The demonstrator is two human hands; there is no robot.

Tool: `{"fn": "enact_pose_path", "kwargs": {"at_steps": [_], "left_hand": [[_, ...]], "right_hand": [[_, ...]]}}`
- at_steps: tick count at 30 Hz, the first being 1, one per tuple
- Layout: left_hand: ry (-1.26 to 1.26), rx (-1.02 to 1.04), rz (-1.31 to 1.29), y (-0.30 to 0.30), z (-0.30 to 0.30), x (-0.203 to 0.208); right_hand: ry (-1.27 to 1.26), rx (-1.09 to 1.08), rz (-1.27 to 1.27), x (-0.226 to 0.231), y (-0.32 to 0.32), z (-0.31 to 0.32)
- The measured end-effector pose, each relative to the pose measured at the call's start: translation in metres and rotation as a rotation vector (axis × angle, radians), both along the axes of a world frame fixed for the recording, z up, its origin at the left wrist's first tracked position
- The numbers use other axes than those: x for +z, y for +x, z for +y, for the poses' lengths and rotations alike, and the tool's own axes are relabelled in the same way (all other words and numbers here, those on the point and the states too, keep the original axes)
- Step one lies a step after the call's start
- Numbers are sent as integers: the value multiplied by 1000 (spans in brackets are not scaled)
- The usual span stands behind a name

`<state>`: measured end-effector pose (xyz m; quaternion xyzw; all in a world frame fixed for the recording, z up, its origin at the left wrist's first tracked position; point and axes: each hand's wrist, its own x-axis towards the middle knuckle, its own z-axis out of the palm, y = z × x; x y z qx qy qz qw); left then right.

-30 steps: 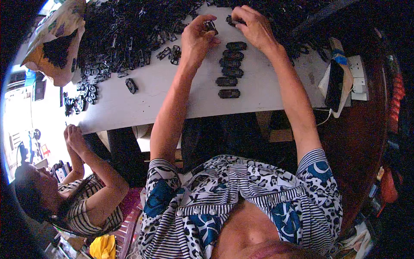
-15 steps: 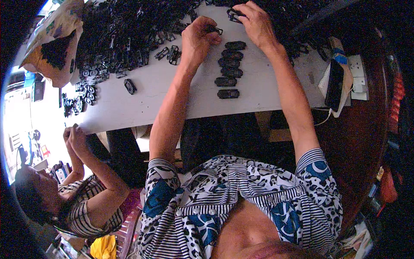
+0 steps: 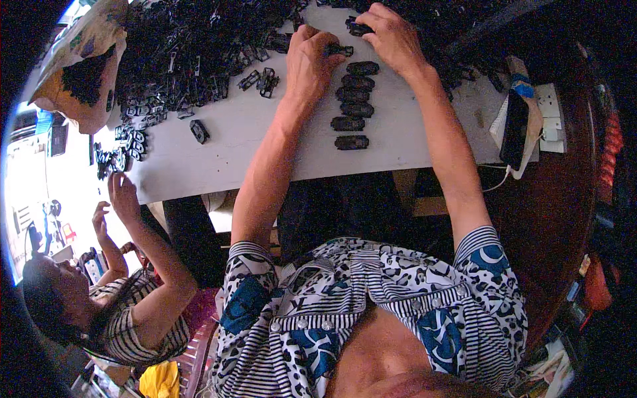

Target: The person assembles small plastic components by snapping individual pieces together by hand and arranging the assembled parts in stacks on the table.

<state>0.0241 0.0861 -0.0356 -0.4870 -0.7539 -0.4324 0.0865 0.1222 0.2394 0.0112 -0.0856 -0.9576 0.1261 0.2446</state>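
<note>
Both hands work at the far side of the white table [image 3: 259, 139]. My left hand [image 3: 310, 63] is closed on a small black plastic piece [image 3: 342, 50], whose end sticks out past the fingertips. To its right, my right hand [image 3: 393, 38] pinches a second black plastic piece [image 3: 357, 28] between thumb and fingers. Below the hands, several oblong black pieces [image 3: 355, 95] lie in a rough column running toward me. Left of my left wrist rest two loose black frames [image 3: 268, 82]. What exactly these parts are, I cannot make out.
A large heap of black parts [image 3: 192, 53] spreads across the far left. A translucent bag [image 3: 79, 113] stands beside it. At lower left, a co-worker's hand [image 3: 123, 192] is at the table edge. A black phone-like device [image 3: 516, 132] and a white power strip [image 3: 549, 109] sit at right.
My left hand has shifted slightly right with its piece. My right hand has moved a little left. The co-worker's hands have parted, one reaching up to the small pieces at the table's left edge.
</note>
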Motion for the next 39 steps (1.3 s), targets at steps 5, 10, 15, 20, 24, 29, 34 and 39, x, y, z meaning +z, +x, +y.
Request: {"fn": "enact_pose_path", "kwargs": {"at_steps": [5, 10, 15, 20, 24, 29, 34, 39], "left_hand": [[-5, -21, -126, -6, -3, -2], [1, -49, -155, -4, -4, -7], [-4, -34, -83, -3, 0, -8], [13, -27, -49, -1, -3, -3], [13, -22, -60, -3, -3, -3], [19, -33, -71, -7, -2, -10], [-22, -6, -109, -4, -1, -10], [-45, 13, -104, -1, -3, -11]], "right_hand": [[-43, 26, 45, -9, 1, 16], [-69, -6, -15, 0, 2, 0], [-12, -43, -48, -7, 1, 5], [11, -42, 127, 5, 1, -2], [-135, 208, 176, -10, 10, 7], [-138, 265, -1, -10, 15, -3], [-114, 246, -57, -10, 13, -3], [-133, 273, -70, -15, 10, -4]]}}
